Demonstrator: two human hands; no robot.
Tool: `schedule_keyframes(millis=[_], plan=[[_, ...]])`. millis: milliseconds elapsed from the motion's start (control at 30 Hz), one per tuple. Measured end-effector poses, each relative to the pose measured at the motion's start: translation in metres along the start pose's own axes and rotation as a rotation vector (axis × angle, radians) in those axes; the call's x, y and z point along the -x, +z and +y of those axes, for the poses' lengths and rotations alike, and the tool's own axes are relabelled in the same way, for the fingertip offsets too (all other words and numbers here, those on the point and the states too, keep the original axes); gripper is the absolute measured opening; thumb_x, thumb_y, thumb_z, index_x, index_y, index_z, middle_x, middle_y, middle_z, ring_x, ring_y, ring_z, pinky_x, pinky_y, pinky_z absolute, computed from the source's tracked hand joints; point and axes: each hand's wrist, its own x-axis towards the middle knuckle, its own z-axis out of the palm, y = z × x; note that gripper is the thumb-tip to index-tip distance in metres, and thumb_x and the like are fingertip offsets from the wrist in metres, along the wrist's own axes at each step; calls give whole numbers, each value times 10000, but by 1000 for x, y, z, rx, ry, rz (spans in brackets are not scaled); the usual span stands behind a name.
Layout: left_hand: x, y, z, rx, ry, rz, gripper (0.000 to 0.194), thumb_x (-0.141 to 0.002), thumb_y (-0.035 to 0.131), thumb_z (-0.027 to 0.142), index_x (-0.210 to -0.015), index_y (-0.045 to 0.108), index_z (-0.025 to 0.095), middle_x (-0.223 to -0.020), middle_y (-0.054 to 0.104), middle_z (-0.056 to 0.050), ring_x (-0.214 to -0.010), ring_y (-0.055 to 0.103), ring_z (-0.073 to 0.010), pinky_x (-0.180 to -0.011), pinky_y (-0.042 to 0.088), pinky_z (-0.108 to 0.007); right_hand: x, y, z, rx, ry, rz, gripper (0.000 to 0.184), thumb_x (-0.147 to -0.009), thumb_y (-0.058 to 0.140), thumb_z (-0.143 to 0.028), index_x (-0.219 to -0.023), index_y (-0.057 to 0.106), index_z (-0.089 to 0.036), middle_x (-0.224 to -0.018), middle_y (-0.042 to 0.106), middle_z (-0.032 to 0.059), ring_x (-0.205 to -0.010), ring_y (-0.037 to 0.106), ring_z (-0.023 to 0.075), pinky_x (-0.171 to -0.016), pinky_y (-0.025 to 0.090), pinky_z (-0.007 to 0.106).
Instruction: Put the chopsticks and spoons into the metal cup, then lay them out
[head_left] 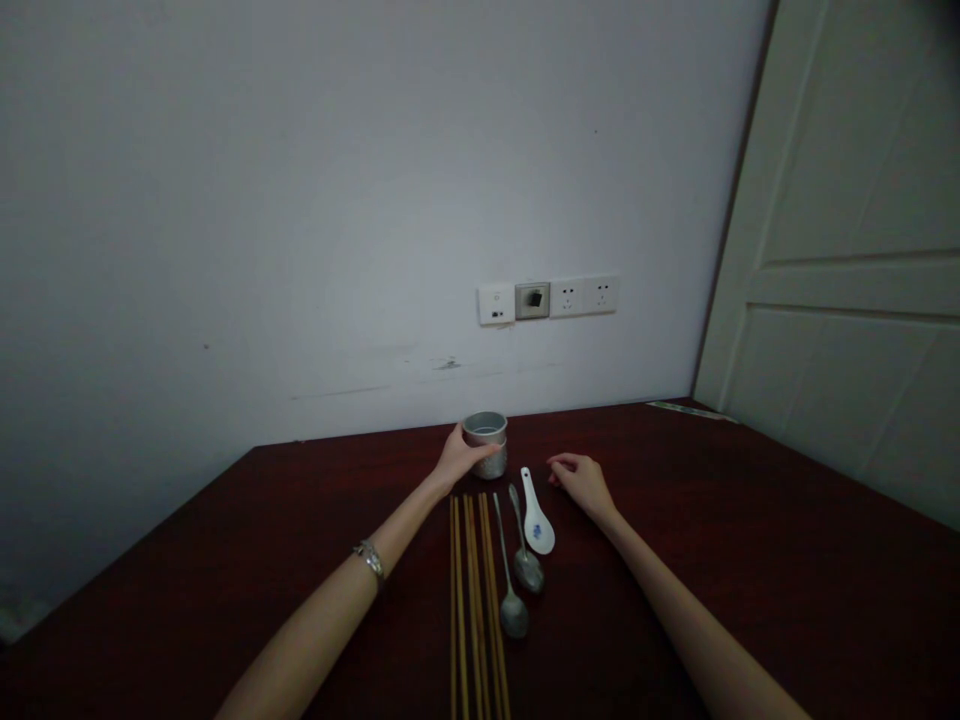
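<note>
My left hand (459, 462) is wrapped round the left side of a silvery metal canister (492, 464) that stands upright near the back of the table. My right hand (583, 482) rests to the right, fingers curled in; whether anything is inside them is hidden. Just left of it lies a white ceramic soup spoon (538, 530) with a blue mark in its bowl. Beside that are a metal spoon (528, 570) and a longer-handled metal spoon (514, 612). Several wooden chopsticks (474, 600) lie in rows, pointing away from me, between my forearms.
The dark red table (337, 470) meets a pale wall (337, 200) at the back. Sockets and switch plates (568, 297) sit on the wall above. A panelled door (847, 260) stands at the right, with a thin patterned strip (690, 410) along the table's edge there.
</note>
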Motion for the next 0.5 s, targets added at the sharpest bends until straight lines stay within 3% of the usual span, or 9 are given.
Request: schedule_keyframes(millis=[300,500], plan=[[0,-3,-10,28,-29,-17,598,-510,769,266,-1034,510,134,-1062,593,-129,-950,566,-211,-830,434,-321,1,-1,-2,15,4,4,249,-696,454,-285,-775,643,-144,-563,650,33,-565,615,162,-554,447,226],[4,-2,-8,34,-59,-48,758,-482,784,270,-1130,418,130,-1132,540,-154,-1012,532,-214,-877,405,-335,0,-1,0,27,-2,-7,251,-700,453,-294,-770,643,-145,-557,645,28,-557,609,161,-553,443,230]])
